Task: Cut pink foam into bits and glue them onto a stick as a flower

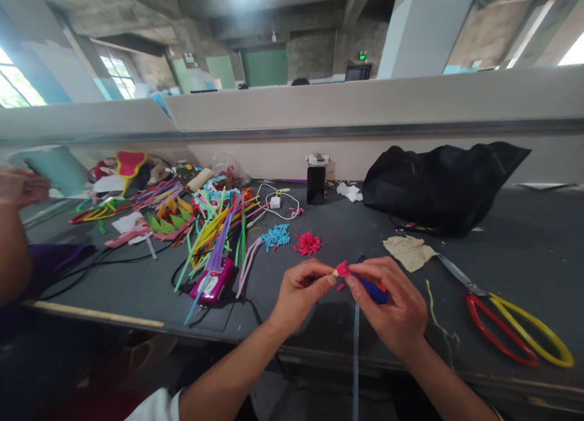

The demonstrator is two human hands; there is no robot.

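Note:
Near the table's front edge, my left hand (305,290) pinches the pale end of a small red flower-like piece (342,269) between thumb and fingertips. My right hand (393,299) closes thumb and fingers on the red side of the same piece. Partly hidden behind my right hand lies a blue tool (375,290) that looks like a glue gun. A long translucent stick (356,354) hangs from it over the edge. One loose red bit (340,287) is just below the held piece. Beyond my hands are a heap of red pieces (308,244) and a heap of blue pieces (276,237).
Scissors (479,290) with red and yellow handles lie right, by a beige cloth (410,252). Behind them sits a black bag (440,187). Fuzzy stems (219,226) cover a magenta device (214,281) at left. A phone (315,185) stands centrally. Another person's arm (13,238) is far left.

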